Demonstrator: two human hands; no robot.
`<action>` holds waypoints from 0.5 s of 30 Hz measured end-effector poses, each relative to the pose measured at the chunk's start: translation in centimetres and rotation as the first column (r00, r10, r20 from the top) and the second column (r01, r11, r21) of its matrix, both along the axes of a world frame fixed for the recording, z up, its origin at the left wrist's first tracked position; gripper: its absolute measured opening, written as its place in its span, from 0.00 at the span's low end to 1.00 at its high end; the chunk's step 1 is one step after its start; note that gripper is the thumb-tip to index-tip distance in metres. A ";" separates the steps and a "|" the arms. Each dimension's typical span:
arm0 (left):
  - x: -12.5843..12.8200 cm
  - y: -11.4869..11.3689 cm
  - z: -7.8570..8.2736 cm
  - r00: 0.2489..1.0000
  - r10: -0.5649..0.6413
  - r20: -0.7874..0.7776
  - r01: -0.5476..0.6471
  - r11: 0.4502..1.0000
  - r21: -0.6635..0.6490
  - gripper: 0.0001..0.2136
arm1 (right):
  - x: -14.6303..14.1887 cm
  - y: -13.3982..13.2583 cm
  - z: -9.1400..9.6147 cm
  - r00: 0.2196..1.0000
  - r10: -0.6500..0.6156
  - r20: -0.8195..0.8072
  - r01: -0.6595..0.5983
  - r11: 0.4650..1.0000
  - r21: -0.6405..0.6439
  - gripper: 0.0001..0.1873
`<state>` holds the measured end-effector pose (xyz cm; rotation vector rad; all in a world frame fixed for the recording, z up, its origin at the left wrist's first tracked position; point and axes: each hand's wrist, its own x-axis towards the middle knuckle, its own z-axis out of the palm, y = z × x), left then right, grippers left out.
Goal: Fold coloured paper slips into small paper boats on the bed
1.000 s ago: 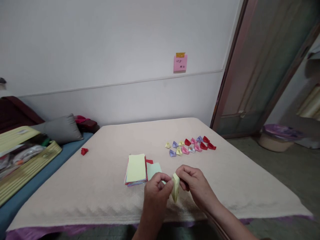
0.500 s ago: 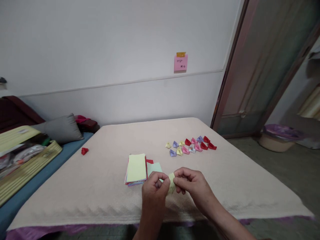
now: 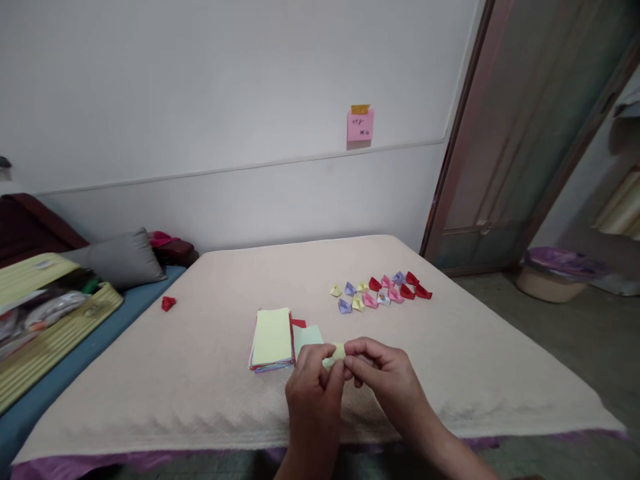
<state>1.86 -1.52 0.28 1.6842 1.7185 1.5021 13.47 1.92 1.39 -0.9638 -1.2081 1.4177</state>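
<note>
Between my two hands is a small folded piece of pale yellow paper (image 3: 339,351), partly hidden by the fingers. My left hand (image 3: 314,383) is closed on its left side, thumb and forefinger pinching it. On the other side my right hand (image 3: 383,370) pinches its edge with thumb and forefinger. Just left of the hands lies a stack of coloured paper sheets (image 3: 271,339), a yellow one on top. A light green sheet (image 3: 309,335) lies beside it, partly covered by my left hand. Farther back stand several folded paper boats (image 3: 370,301) in red, pink, purple, yellow and white.
A cream cloth covers the table (image 3: 215,400). A red folded paper piece (image 3: 169,303) sits near its left edge. To the left are a grey cushion (image 3: 120,257) and an open yellow box (image 3: 65,340). A bin (image 3: 555,280) stands on the floor at right.
The yellow paper has turned in my fingers and shows less of itself. My left thumb has moved right, closer to my right fingertips. Both hands still hold the paper.
</note>
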 end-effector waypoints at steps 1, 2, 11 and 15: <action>0.0 0.0 0.1 1.000 0.007 0.005 -0.007 1.000 -0.002 0.05 | 0.0 -0.1 0.0 1.000 0.007 0.000 -0.007 1.000 0.007 0.07; 0.0 0.0 0.1 1.000 0.011 0.011 -0.011 1.000 -0.005 0.05 | 0.0 -0.1 0.0 1.000 0.012 0.001 -0.012 1.000 0.017 0.07; 0.2 -0.4 0.5 1.000 0.008 0.018 -0.008 0.999 0.032 0.05 | -0.2 -0.1 -0.3 1.000 -0.023 0.016 0.023 1.000 0.020 0.07; 0.3 -0.6 0.5 1.000 -0.009 0.000 0.009 0.999 0.041 0.05 | -0.4 -0.2 -0.3 0.997 -0.068 0.027 0.068 0.998 0.009 0.06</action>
